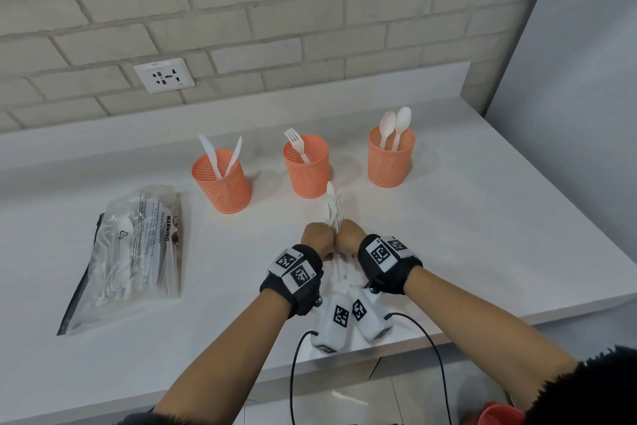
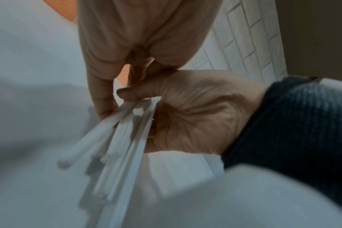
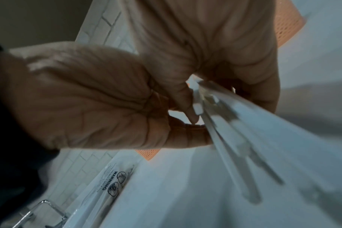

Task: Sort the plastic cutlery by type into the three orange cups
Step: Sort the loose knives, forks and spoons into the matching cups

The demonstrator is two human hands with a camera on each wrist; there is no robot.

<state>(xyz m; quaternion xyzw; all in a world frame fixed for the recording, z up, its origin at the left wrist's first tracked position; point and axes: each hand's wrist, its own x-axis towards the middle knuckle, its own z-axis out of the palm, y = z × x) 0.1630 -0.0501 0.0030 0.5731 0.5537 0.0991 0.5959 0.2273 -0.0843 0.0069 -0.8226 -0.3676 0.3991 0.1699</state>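
Three orange mesh cups stand in a row on the white counter. The left cup [image 1: 222,183] holds two knives, the middle cup [image 1: 306,168] one fork, the right cup [image 1: 391,157] two spoons. In front of the middle cup my left hand [image 1: 319,235] and right hand [image 1: 348,233] meet knuckle to knuckle. Both grip one bundle of white cutlery [image 1: 333,209], whose tips point toward the cups. In the left wrist view the bundle's handles [image 2: 123,146] fan out below the right hand [image 2: 185,115]. The right wrist view shows the left hand [image 3: 107,100] curled against the bundle [image 3: 244,138].
A clear plastic bag [image 1: 134,245] with more white cutlery lies on the counter to the left. A brick wall with a power socket [image 1: 164,75] runs behind the cups. The counter's front edge passes under my forearms. A small red-orange object [image 1: 499,414] sits at the bottom right.
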